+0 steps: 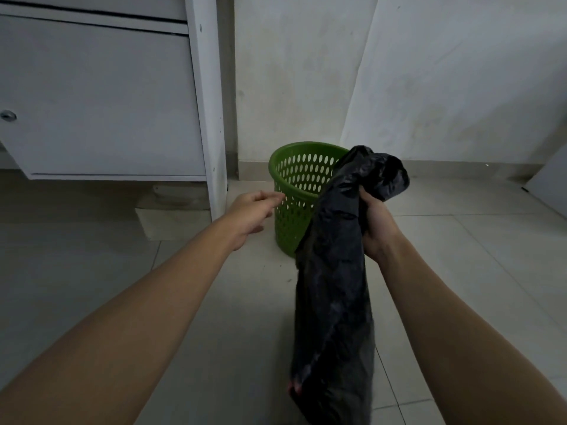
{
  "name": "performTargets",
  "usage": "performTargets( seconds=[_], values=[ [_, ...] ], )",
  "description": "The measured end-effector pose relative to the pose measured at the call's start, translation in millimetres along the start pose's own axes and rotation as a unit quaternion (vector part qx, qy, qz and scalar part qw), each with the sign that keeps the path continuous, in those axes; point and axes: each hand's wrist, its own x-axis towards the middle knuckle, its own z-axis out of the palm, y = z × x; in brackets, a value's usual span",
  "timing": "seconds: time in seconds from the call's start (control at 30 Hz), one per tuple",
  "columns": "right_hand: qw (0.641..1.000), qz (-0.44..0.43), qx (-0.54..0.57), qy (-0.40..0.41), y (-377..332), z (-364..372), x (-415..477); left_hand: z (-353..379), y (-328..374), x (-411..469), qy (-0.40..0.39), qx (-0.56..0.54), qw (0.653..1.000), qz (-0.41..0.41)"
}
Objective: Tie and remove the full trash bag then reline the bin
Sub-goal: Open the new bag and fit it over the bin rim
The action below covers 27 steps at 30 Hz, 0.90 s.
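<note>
While the right hand (376, 228) clenches around the upper part of the black trash bag (334, 271), the left hand (251, 214) is extended toward the green bin (287, 228) with its fingers released and nearly straight, holding nothing. The left fingertips lie at the bin's left wall just below the rim; contact cannot be confirmed. The bag is in the air in front of the bin, not inside it. A crumpled bunch stands above the gripping fingers and overlaps the bin's right rim in the view, and the rest hangs down as one long limp fold toward the person's feet. The bin stands upright on the tiled floor (460, 256), near the wall (306, 72), and its perforated inner wall shows through the open mouth. On the bin's left, the upright side panel (208, 102) of the white cabinet (101, 96) comes down to the floor, with a narrow strip of tile between panel and bin. The cabinet's lower edge sits raised above the floor farther left. On the bin's right, tile runs open to the skirting. Count: one bin, one bag, one cabinet with one round lock (7, 115), two hands.
</note>
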Motion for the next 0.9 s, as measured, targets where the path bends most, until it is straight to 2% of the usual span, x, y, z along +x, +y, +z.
performTargets(
  seconds=[0.07, 0.13, 0.17, 0.2, 0.23, 0.27, 0.33, 0.43, 0.53, 0.6, 0.67, 0.7, 0.77, 0.8, 0.83, 0.87, 0.9],
  values=[
    [0.999, -0.018, 0.010, -0.028, -7, 2, -2, 4, -13, -3, -0.011, 0.064, 0.995, -0.079],
    [0.998, -0.048, 0.022, -0.045, -13, 14, -6, 14, -30, -10, -0.096, 0.070, 0.970, -0.210],
    [0.996, -0.061, 0.038, -0.054, -13, 19, -5, 21, -36, -14, -0.157, 0.032, 0.951, -0.264],
    [0.996, -0.070, 0.043, -0.043, -13, 25, -3, 28, -39, -16, -0.215, -0.021, 0.933, -0.288],
    [0.996, -0.073, 0.041, -0.026, -11, 28, 0, 36, -38, -17, -0.256, -0.070, 0.923, -0.278],
    [0.996, -0.072, 0.043, 0.002, -9, 30, 3, 44, -32, -16, -0.264, -0.110, 0.926, -0.246],
    [0.995, -0.064, 0.056, 0.060, -4, 26, 9, 57, -14, -14, -0.198, -0.157, 0.951, -0.180],
    [0.982, -0.058, 0.059, 0.172, -2, 0, 19, 57, -3, -3, -0.023, -0.156, 0.981, -0.117],
    [0.956, -0.031, -0.072, 0.284, -1, -27, 22, 36, -14, 3, 0.094, -0.119, 0.987, -0.060],
    [0.928, 0.019, -0.205, 0.312, 3, -44, 23, 22, -19, 4, 0.131, -0.125, 0.982, -0.044],
    [0.882, 0.076, -0.370, 0.282, 5, -51, 22, 14, -19, 4, 0.158, -0.114, 0.981, -0.021],
    [0.832, 0.096, -0.481, 0.259, 5, -52, 22, 13, -17, 5, 0.167, -0.095, 0.981, -0.002],
    [0.672, 0.080, -0.702, 0.222, 2, -48, 22, 16, -12, 5, 0.171, -0.047, 0.983, 0.036],
    [0.623, 0.037, -0.749, 0.221, 0, -40, 21, 20, -8, 4, 0.171, -0.020, 0.984, 0.053],
    [0.627, -0.019, -0.746, 0.225, -2, -29, 20, 25, -3, 1, 0.169, 0.012, 0.983, 0.072],
    [0.683, -0.073, -0.695, 0.211, -4, -16, 18, 31, 3, -2, 0.166, 0.055, 0.980, 0.094],
    [0.762, -0.108, -0.615, 0.171, -7, -3, 18, 37, 10, -5, 0.161, 0.100, 0.975, 0.119]
  ],
)
